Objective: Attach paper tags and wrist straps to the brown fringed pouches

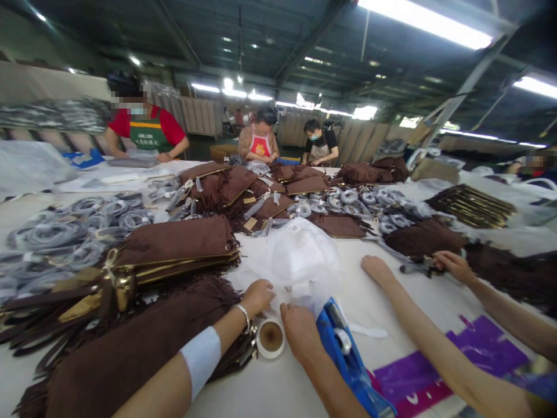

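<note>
A white, translucent plastic bag [307, 255], puffed up, lies on the table in front of me. My left hand [257, 296], with a bracelet at the wrist, has its fingers curled on the bag's near left edge. Close beside it, my right hand [300, 328] is closed on the near edge, its fingertips partly hidden. Below and between the hands stands a round white-rimmed thing [270, 338], brown inside. A blue tape dispenser [343, 354] with a roll of tape sits against my right forearm. Brown fringed bags [143, 342] are stacked under and left of my left arm.
A co-worker's hands [452, 266] handle a strap clip at the right. Purple plastic bags [474, 354] lie below those arms. Wrapped coiled straps [56, 232] and piled brown bags [235, 186] cover the left and far table. Several people stand beyond it.
</note>
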The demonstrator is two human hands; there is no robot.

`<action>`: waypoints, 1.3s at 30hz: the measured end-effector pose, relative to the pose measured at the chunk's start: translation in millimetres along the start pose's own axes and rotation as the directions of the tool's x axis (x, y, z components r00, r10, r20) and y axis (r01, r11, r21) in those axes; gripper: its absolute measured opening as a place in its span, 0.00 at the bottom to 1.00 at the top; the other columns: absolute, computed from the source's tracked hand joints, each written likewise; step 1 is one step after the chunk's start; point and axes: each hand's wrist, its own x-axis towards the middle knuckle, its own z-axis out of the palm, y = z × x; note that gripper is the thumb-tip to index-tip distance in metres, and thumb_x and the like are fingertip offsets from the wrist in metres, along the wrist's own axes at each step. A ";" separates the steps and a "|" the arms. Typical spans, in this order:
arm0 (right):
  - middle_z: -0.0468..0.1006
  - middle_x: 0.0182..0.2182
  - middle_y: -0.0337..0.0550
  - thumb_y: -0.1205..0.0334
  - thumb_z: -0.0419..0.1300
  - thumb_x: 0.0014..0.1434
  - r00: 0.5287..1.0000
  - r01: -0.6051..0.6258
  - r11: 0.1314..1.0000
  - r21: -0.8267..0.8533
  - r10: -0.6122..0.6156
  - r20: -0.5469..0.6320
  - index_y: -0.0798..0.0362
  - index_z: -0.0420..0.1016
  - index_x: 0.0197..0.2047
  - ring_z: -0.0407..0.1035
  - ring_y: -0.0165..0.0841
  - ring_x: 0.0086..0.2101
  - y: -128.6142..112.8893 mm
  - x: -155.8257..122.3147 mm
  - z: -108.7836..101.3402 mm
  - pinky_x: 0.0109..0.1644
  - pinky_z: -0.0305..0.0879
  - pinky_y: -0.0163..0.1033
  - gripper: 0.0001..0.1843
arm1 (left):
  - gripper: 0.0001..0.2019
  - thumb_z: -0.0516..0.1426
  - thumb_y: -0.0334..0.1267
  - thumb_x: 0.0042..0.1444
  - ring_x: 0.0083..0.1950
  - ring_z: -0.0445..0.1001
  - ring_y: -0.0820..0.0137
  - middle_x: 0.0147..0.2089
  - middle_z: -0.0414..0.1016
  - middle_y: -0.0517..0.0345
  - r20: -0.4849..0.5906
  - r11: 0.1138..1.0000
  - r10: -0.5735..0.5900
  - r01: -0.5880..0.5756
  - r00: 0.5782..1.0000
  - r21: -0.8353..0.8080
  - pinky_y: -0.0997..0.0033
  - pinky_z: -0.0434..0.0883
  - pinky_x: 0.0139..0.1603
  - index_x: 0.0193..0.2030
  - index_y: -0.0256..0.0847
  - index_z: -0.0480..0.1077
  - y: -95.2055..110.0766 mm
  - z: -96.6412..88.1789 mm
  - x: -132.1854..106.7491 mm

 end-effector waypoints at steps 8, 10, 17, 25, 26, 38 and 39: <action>0.55 0.65 0.56 0.60 0.53 0.63 0.910 -0.155 0.986 0.055 0.164 -0.381 0.52 0.54 0.65 0.50 0.49 0.63 15.1 -86.8 -3.7 0.63 0.51 0.56 0.28 | 0.10 0.54 0.36 0.62 0.43 0.75 0.64 0.42 0.75 0.51 -0.019 0.992 0.085 -0.082 0.996 0.092 0.62 0.71 0.45 0.47 0.36 0.69 4.1 -6.8 -8.2; 0.50 0.66 0.63 0.50 0.55 0.61 0.852 -0.319 0.944 0.090 0.327 -0.409 0.57 0.43 0.69 0.48 0.54 0.63 33.0 -102.0 -8.7 0.62 0.51 0.58 0.40 | 0.11 0.52 0.30 0.60 0.46 0.74 0.61 0.42 0.75 0.47 -0.059 0.982 0.116 -0.106 0.991 0.155 0.61 0.69 0.47 0.48 0.37 0.70 8.1 -15.7 -22.3; 0.69 0.54 0.57 0.48 0.58 0.57 0.851 -0.516 0.832 0.206 0.525 0.012 0.55 0.36 0.69 0.73 0.49 0.44 66.1 -87.6 -8.2 0.38 0.67 0.46 0.47 | 0.16 0.48 0.27 0.59 0.44 0.71 0.54 0.42 0.72 0.42 -0.167 0.925 0.247 -0.181 0.954 0.334 0.53 0.64 0.47 0.53 0.37 0.65 45.7 -23.4 -83.8; 0.77 0.44 0.47 0.45 0.62 0.50 0.832 -0.528 0.737 0.423 0.549 0.082 0.52 0.59 0.55 0.73 0.45 0.42 90.3 -97.9 -20.1 0.41 0.65 0.43 0.34 | 0.19 0.55 0.26 0.56 0.50 0.71 0.53 0.50 0.71 0.38 -0.085 0.909 0.371 -0.343 0.925 0.237 0.55 0.66 0.49 0.55 0.34 0.66 53.5 19.5 -56.5; 0.77 0.43 0.47 0.45 0.62 0.49 0.826 -0.528 0.711 0.465 0.558 0.084 0.51 0.59 0.55 0.73 0.45 0.42 95.4 -101.5 -21.2 0.41 0.65 0.43 0.34 | 0.14 0.54 0.26 0.56 0.48 0.73 0.55 0.46 0.73 0.38 -0.084 0.926 0.332 -0.308 0.940 0.218 0.57 0.68 0.47 0.50 0.33 0.69 51.1 17.9 -41.6; 0.76 0.46 0.47 0.44 0.67 0.44 0.709 -0.463 0.313 0.829 0.693 0.134 0.51 0.62 0.56 0.73 0.44 0.44 146.1 -131.9 -13.8 0.47 0.69 0.47 0.39 | 0.13 0.48 0.31 0.59 0.46 0.75 0.61 0.42 0.78 0.47 -0.167 0.959 0.271 -0.251 0.948 0.133 0.65 0.70 0.45 0.41 0.36 0.74 52.0 -30.1 34.7; 0.76 0.46 0.48 0.44 0.67 0.43 0.688 -0.475 0.316 0.821 0.716 0.123 0.52 0.63 0.56 0.73 0.45 0.44 145.7 -130.0 -13.4 0.47 0.69 0.47 0.40 | 0.14 0.47 0.30 0.59 0.46 0.75 0.59 0.42 0.78 0.45 -0.172 0.956 0.274 -0.248 0.946 0.158 0.64 0.69 0.44 0.40 0.36 0.74 52.6 -26.7 31.8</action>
